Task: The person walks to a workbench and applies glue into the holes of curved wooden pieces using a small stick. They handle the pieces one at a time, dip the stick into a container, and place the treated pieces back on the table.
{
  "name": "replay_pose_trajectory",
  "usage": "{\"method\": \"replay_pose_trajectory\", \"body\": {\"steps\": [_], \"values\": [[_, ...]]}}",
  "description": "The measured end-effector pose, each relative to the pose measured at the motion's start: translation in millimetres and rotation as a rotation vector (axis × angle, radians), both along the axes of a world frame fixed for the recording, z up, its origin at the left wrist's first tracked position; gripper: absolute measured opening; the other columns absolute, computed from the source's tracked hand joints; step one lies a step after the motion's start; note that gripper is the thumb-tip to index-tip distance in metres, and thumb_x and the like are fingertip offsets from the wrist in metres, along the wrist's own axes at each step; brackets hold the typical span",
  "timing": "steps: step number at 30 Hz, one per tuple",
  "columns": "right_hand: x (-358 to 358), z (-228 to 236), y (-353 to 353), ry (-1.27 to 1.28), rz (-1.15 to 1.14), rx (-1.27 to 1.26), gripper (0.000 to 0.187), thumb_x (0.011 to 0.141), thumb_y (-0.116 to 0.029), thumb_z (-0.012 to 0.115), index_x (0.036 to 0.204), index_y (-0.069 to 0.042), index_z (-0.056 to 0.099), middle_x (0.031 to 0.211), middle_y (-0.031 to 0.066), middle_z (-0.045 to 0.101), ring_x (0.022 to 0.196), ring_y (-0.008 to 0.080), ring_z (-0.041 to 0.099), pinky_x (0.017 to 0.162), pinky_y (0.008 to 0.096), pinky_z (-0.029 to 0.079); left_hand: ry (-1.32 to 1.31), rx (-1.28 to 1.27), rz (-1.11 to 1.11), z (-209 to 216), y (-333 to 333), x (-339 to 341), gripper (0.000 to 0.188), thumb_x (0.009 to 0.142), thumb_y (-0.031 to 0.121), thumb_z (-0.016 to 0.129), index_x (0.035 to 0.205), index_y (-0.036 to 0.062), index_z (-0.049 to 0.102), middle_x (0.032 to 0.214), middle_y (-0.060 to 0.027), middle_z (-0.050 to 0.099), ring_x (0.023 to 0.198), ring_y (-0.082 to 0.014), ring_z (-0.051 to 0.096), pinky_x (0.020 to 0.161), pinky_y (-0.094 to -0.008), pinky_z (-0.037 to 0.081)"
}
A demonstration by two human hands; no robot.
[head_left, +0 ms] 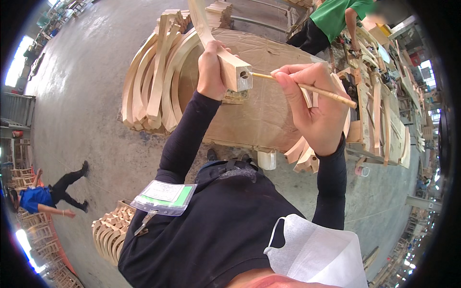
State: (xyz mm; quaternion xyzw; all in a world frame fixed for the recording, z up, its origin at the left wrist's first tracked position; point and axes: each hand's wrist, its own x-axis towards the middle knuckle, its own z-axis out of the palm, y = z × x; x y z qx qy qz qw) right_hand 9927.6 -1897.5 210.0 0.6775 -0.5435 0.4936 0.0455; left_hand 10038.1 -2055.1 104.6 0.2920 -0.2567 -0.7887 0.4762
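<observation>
My left hand is wrapped round a pale curved wooden piece, which slants up and away toward the top of the view. Its near end face, turned toward my right side, shows dark round holes with a wet-looking whitish smear around them. Pinched between the thumb and fingers of my right hand is a thin wooden stick. The stick's pale tip meets that end face at the holes; whether it goes inside I cannot tell. Beneath both hands lies a cardboard-covered worktop.
Curved wooden pieces are stacked on the worktop's left, more at its near right. A white container sits at the near edge. A co-worker in green stands far right; a person in blue walks at left.
</observation>
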Motion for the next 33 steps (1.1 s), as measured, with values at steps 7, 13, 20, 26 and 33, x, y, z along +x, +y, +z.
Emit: {"method": "replay_pose_trajectory", "body": {"steps": [7, 13, 20, 26, 33], "values": [[-0.2, -12.8, 4.1, -0.262, 0.003, -0.031, 0.019, 0.083, -0.002, 0.072, 0.072, -0.001, 0.056, 0.075, 0.0109, 0.068, 0.065, 0.0128, 0.066, 0.056, 0.0230, 0.049, -0.015, -0.045, 0.062, 15.6, -2.0, -2.4, 0.030, 0.088, 0.026, 0.054, 0.104, 0.0008, 0.052, 0.081, -0.0058, 0.055, 0.069, -0.0177, 0.060, 0.060, -0.0310, 0.052], [15.4, -50.8, 13.7, -0.508, 0.061, -0.125, 0.018, 0.086, 0.001, 0.068, 0.082, -0.002, 0.050, 0.090, 0.0182, 0.070, 0.079, 0.0183, 0.070, 0.069, 0.0276, 0.055, 0.098, 0.027, 0.076, 19.6, -21.3, -4.6, 0.027, 0.088, 0.023, 0.052, 0.101, -0.0010, 0.051, 0.081, -0.0067, 0.055, 0.068, -0.0176, 0.060, 0.059, -0.0309, 0.052], [43.1, -107.7, 7.3, -0.722, 0.218, -0.205, 0.024, 0.090, 0.003, 0.061, 0.095, -0.005, 0.039, 0.112, 0.0328, 0.062, 0.101, 0.0323, 0.067, 0.083, 0.0365, 0.056, 0.302, 0.103, 0.065, 9.3, -38.9, -7.8, 0.025, 0.090, 0.022, 0.048, 0.093, -0.0018, 0.051, 0.077, -0.0063, 0.054, 0.061, -0.0160, 0.057, 0.053, -0.0296, 0.049], [45.2, -110.3, -9.3, -0.581, 0.244, -0.285, 0.023, 0.092, 0.005, 0.056, 0.095, -0.004, 0.035, 0.113, 0.0381, 0.058, 0.104, 0.0414, 0.064, 0.087, 0.0461, 0.056, 0.373, 0.135, 0.020, 10.3, -39.9, -8.9, 0.026, 0.090, 0.023, 0.046, 0.090, -0.0022, 0.050, 0.069, -0.0050, 0.051, 0.058, -0.0153, 0.054, 0.052, -0.0281, 0.048], [49.2, -119.9, -22.4, -0.494, 0.218, -0.329, 0.024, 0.084, 0.009, 0.066, 0.089, -0.003, 0.046, 0.113, 0.0296, 0.063, 0.102, 0.0315, 0.067, 0.082, 0.0360, 0.057, 0.520, 0.213, -0.107, 14.4, -42.1, -1.2, 0.026, 0.091, 0.023, 0.046, 0.089, -0.0029, 0.049, 0.068, -0.0042, 0.052, 0.058, -0.0143, 0.054, 0.055, -0.0265, 0.050]]}}
